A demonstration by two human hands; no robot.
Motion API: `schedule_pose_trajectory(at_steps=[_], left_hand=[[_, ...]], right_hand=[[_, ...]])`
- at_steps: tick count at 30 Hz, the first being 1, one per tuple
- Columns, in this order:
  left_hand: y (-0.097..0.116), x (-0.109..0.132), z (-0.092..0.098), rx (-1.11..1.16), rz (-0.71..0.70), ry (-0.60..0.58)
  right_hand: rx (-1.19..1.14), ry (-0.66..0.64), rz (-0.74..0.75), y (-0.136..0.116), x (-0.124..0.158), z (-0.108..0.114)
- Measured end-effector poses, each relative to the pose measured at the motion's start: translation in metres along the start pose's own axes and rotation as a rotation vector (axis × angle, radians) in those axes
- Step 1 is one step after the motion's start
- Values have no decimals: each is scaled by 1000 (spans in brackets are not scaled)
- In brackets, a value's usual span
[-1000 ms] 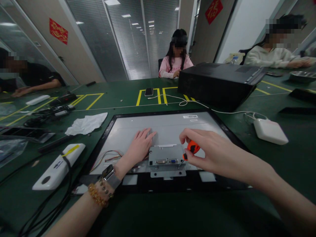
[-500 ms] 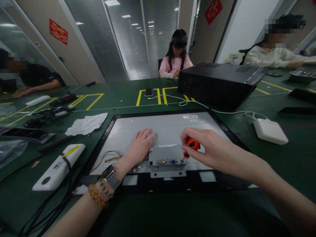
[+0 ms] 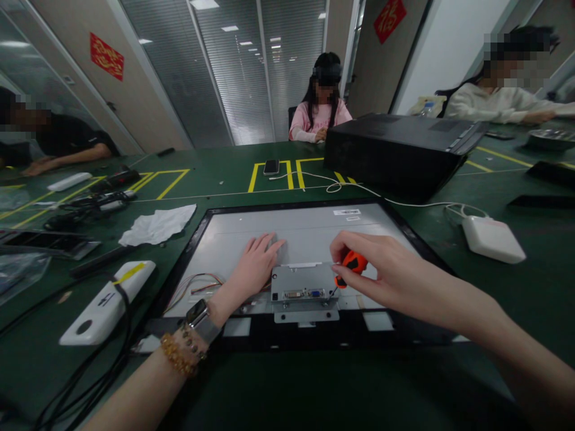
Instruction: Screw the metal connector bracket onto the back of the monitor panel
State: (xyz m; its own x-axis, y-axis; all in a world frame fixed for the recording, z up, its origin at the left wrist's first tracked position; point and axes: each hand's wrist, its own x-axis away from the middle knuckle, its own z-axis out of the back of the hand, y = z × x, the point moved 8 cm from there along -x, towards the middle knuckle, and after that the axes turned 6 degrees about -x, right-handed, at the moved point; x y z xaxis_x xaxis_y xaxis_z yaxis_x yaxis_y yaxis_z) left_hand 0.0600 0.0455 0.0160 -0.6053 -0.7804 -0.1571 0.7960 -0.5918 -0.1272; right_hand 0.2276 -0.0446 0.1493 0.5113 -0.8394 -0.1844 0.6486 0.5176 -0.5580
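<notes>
Green table point(image 3: 291, 389), by which a black-framed panel point(image 3: 308, 239) is carried, grey side uppermost. Beyond the panel, part of the table is blocked from view by a black casing point(image 3: 390, 149). The panel's right portion is overlapped by the right hand point(image 3: 380, 257), closed narrowly about a handle; the left hand point(image 3: 256, 263) is laid flat, fingers extended, on the grey surface. A white device point(image 3: 96, 314) is crossed by a black cable. Between the hands, a metal housing point(image 3: 299, 278) is fitted with two ports. The contents of a metal bowl point(image 3: 551, 139) cannot be told. An orange-and-black screwdriver point(image 3: 354, 261) is held by the right hand, its tip directed beside the blue port point(image 3: 316, 293).
</notes>
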Motion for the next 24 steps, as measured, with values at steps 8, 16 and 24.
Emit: schedule_pose_trajectory(at_steps=[8, 16, 24], left_hand=[[-2, -1, -5, -2, 4, 3], [-1, -1, -3, 6, 21, 5], [2, 0, -3, -38, -6, -21]], right_hand=[[-111, 59, 44, -2, -3, 2], [-213, -20, 41, -10, -5, -15], [-229, -73, 63, -13, -8, -32]])
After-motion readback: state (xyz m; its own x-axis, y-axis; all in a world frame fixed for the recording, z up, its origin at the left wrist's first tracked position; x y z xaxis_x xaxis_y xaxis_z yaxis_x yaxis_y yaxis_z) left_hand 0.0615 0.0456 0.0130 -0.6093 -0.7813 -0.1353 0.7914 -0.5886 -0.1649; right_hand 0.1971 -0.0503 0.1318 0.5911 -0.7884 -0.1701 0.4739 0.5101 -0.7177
